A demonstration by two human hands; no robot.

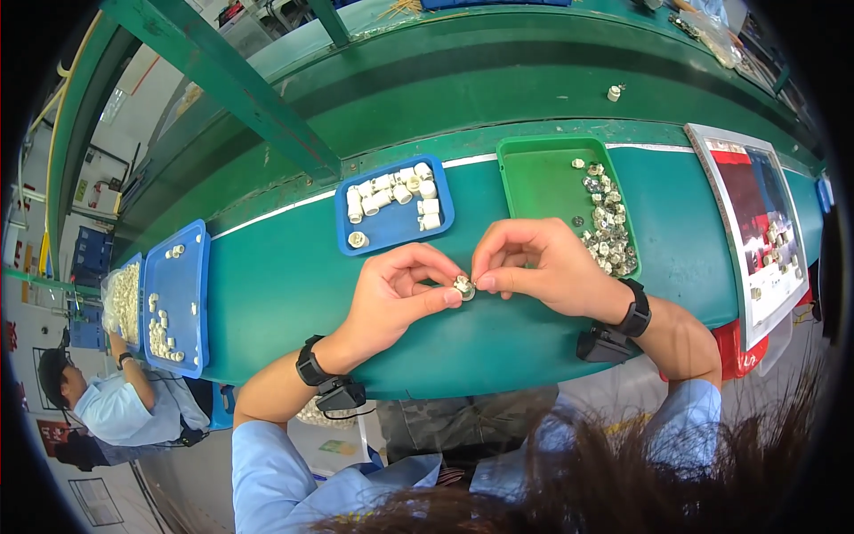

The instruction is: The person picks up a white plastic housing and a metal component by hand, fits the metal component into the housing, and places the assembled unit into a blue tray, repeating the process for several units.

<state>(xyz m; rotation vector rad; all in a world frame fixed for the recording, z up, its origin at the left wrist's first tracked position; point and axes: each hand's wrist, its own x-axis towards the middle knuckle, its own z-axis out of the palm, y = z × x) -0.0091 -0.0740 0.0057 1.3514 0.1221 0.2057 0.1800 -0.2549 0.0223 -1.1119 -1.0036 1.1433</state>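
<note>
Over the green table (498, 351), left grip (387, 298) pinches a part (465, 287); unclear what right grip (551, 271) holds. Leftward, a co-worker (124, 409).

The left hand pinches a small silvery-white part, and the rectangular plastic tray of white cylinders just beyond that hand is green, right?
Not green: the head view shows that rectangular plastic tray of white cylinders is blue. The left hand does pinch the small silvery-white part.

Beyond left grip (388, 295): blue tray (391, 235), white cylinders (383, 198). Beyond right grip (553, 270): green tray (543, 187). Between grips: white-and-silver piece (464, 287). Nearer body than grips: camouflage trousers (463, 422). Counter (276, 289) teal-green.
</note>
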